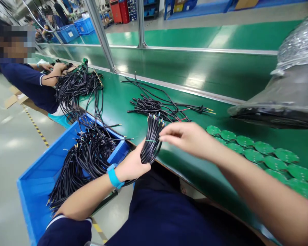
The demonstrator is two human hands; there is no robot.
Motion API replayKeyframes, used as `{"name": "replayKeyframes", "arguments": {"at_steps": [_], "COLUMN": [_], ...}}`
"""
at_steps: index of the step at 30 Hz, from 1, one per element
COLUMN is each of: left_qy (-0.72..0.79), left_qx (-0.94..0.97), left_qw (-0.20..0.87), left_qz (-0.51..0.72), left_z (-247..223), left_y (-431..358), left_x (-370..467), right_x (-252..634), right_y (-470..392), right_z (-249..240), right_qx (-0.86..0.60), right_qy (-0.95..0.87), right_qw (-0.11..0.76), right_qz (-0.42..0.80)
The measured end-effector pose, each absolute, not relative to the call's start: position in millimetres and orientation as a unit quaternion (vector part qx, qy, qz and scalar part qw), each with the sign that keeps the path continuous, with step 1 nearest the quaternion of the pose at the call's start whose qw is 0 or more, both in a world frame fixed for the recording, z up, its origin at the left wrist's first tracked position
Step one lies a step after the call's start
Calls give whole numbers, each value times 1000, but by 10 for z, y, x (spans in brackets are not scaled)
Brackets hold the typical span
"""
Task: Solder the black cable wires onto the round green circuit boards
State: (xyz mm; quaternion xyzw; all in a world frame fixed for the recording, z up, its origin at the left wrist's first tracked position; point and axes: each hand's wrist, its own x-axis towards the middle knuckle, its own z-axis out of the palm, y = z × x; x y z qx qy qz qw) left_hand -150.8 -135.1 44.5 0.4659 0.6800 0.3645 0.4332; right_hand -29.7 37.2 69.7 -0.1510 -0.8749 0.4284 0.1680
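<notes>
A bundle of black cables (152,131) with stripped, coloured wire ends at the top is upright above the table edge. My left hand (135,164) is closed around its lower part. A thin green tie (151,140) circles the bundle just above my left thumb. At the bundle's right side, my right hand (181,136) has thumb and forefinger pinched together, touching or nearly touching the cables; whatever is between the fingertips is too small to make out. Loose black cables (149,104) lie on the green table (113,99) behind the bundle.
A blue bin (28,191) full of black cables stands at my left. Green round circuit boards (254,155) lie in rows on the right, below a plastic bag (267,99). A co-worker (25,78) sits at far left by a cable heap (77,82). A metal post (100,34) rises behind.
</notes>
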Motion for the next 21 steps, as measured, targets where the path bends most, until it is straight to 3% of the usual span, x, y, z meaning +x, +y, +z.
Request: {"name": "replayKeyframes", "arguments": {"at_steps": [2, 6, 14, 21], "left_qy": [697, 733, 759, 753], "left_qx": [462, 450, 460, 494], "left_qw": [422, 404, 400, 392], "left_qz": [350, 313, 229, 191], "left_z": [407, 336, 154, 166], "left_y": [-1335, -1334, -1347, -1502], "left_x": [-1500, -1436, -1352, -1273], "right_x": [-286, -350, -248, -234], "right_y": [160, 63, 110, 714], "right_z": [574, 447, 383, 460], "right_qx": [-164, -202, -119, -277], "right_qy": [-865, -907, -957, -935], "right_qw": [159, 118, 50, 140], "right_qz": [448, 350, 261, 171]}}
